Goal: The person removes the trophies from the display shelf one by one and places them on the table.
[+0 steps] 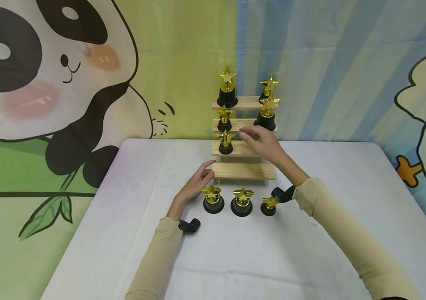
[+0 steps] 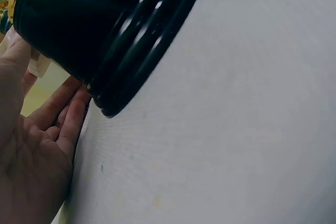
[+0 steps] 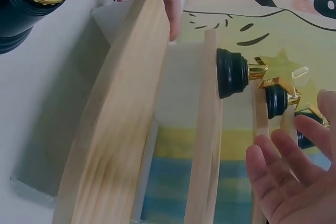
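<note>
Gripping the left end of the wooden stand [image 1: 243, 171] at its lowest shelf, lightly, thumb to one side and fingers to the other, with the left hand [image 1: 199, 179]! Over to the right hand [image 1: 263, 143]: hovering before the third shelf down, fingers loosely bent and parted, holding nothing, just beside the big trophy [image 1: 265, 120] on the second shelf. Sharing that shelf, at left, with a small trophy [image 1: 224, 123]. Up top, seeing a tall trophy [image 1: 227, 96] at left and a rear trophy [image 1: 270, 86] at right, partly hidden. Down on the third, at left, finding a lone trophy [image 1: 225, 146]. And lined up upright on the white-covered bench [image 1: 216, 262], in front of the stand: left trophy [image 1: 213, 204], middle trophy [image 1: 241, 207], right trophy [image 1: 268, 209], the last partly covered by a black wrist camera [image 1: 283, 194].
</note>
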Motion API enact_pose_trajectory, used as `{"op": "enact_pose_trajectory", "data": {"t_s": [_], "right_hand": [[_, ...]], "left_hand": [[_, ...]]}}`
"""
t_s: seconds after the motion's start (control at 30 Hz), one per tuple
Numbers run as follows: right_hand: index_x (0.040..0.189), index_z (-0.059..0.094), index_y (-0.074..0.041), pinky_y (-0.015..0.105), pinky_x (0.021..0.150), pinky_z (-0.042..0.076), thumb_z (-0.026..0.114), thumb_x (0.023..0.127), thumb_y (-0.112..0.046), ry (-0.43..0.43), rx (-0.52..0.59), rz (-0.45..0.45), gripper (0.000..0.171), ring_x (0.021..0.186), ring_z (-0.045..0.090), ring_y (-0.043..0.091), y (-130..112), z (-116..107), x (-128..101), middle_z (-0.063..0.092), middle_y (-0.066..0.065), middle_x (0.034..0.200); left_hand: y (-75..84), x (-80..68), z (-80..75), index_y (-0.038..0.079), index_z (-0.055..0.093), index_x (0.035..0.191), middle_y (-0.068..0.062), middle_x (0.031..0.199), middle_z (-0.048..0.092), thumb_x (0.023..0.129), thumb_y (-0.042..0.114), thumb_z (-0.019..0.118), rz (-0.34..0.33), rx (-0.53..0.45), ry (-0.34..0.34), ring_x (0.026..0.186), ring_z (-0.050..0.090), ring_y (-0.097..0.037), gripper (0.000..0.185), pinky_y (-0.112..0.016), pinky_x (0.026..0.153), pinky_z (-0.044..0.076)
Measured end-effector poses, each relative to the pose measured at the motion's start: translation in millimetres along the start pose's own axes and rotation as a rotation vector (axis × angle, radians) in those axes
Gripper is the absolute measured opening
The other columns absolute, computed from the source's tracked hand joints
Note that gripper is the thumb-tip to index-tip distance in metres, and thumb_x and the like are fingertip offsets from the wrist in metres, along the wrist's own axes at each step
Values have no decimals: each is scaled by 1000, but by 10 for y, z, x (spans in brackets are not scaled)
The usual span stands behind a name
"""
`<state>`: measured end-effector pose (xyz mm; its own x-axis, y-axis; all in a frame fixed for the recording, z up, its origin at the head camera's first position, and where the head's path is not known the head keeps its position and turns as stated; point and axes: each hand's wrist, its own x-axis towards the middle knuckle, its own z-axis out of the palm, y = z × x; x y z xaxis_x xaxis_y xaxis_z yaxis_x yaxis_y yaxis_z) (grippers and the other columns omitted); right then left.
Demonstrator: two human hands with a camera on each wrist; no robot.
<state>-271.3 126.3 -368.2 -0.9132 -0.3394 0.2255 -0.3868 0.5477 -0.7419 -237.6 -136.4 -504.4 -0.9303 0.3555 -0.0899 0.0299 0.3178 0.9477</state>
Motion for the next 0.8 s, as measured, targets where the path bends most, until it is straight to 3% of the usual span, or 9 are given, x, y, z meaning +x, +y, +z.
{"op": "enact_pose_trajectory", "data": {"t_s": [0.23, 0.5, 0.73, 0.8], "right_hand": [[130, 60, -6, 47, 90, 50, 53, 100, -33, -14, 34, -22, 41, 104, 63, 32, -8, 81, 94, 63, 14, 127], [129, 62, -10, 47, 90, 51, 53, 100, -34, -20, 14, -20, 39, 103, 65, 31, -64, 150, 193, 67, 13, 123], [129, 62, -9, 46, 90, 51, 52, 100, -33, -44, 19, -41, 38, 103, 66, 30, -92, 210, 256, 66, 13, 125], [129, 62, -8, 45, 89, 52, 52, 100, -33, -48, 16, -49, 39, 102, 66, 29, -99, 227, 268, 66, 13, 124]], "left_hand": [[10, 6, 5, 32, 32, 149, -18, 138, 54, 101, 45, 46, 5, -3, -4, 130, 51, -34, 51, -53, 110, 37], [2, 10, -9, 36, 32, 148, -17, 137, 55, 100, 49, 46, 5, 5, -6, 130, 52, -32, 52, -53, 109, 38], [296, -128, -52, 22, 28, 153, -22, 142, 50, 103, 37, 45, -29, 4, -54, 133, 49, -36, 55, -53, 111, 36], [299, -134, -53, 21, 27, 153, -22, 142, 51, 103, 37, 45, -26, 6, -53, 132, 49, -36, 55, -53, 110, 37]]}}
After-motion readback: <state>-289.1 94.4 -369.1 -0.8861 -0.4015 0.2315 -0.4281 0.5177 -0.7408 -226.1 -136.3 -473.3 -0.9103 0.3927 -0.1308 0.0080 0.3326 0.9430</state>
